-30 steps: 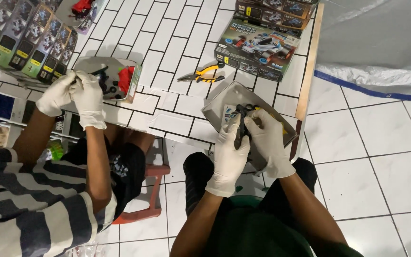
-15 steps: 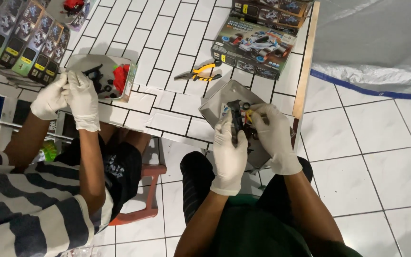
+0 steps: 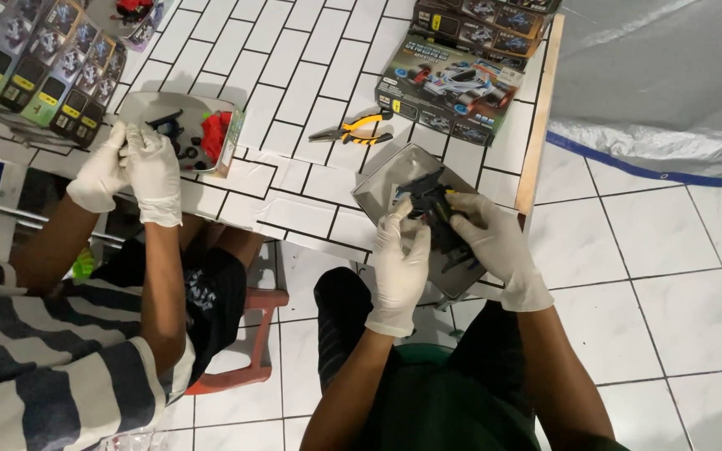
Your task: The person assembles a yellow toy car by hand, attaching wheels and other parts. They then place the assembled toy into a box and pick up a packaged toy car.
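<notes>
at the far left, around nine o'clock, a co-worker in a striped sleeve (image 3: 35, 367) sits at the white tiled tabletop (image 3: 294, 125), both gloved hands (image 3: 131, 171) set on a grey tray (image 3: 179, 113) that holds small black parts and a red piece (image 3: 215, 134). a fan of colourful packets (image 3: 35, 67) lies at ten o'clock from that tray. near the middle, yellow-handled pliers (image 3: 353, 132) rest on the tiles, and at one o'clock from them sits a model car box (image 3: 453, 92), with more boxes (image 3: 482, 21) stacked behind it.

the person's own left hand (image 3: 400, 267), in a white glove, reaches up from six o'clock, its fingers (image 3: 398, 219) closed onto the near end of a small black plastic part (image 3: 432, 209). the right hand (image 3: 495, 242) comes in from four o'clock, its fingers (image 3: 464, 200) curled and pinching the other side of the same part. the part is held just above a grey tray (image 3: 390, 179) that sits at the tabletop's front edge, beside the wooden edge strip (image 3: 536, 125). at two o'clock a grey tarp (image 3: 662, 75) covers the floor tiles (image 3: 678, 309).
</notes>
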